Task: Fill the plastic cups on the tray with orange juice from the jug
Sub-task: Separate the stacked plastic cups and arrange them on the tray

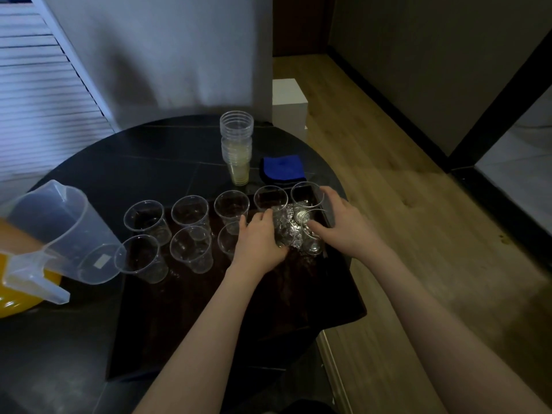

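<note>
A dark brown tray [245, 318] lies on the black round table [134, 156]. Several clear plastic cups stand empty on its far part in two rows, such as one [145, 219] at the left and one [231, 206] in the middle. My left hand [261, 240] grips a clear cup [283, 231] in the near row. My right hand [340, 222] holds the neighbouring cup [312, 237] at the tray's right end. A translucent plastic jug [59, 234] stands at the far left, with orange juice visible low by its handle.
A stack of used plastic cups [236, 144] stands behind the tray. A folded blue cloth [283, 168] lies to the right of the stack. A yellow plate [21, 294] sits under the jug. The table edge drops to a wooden floor [418, 234] on the right.
</note>
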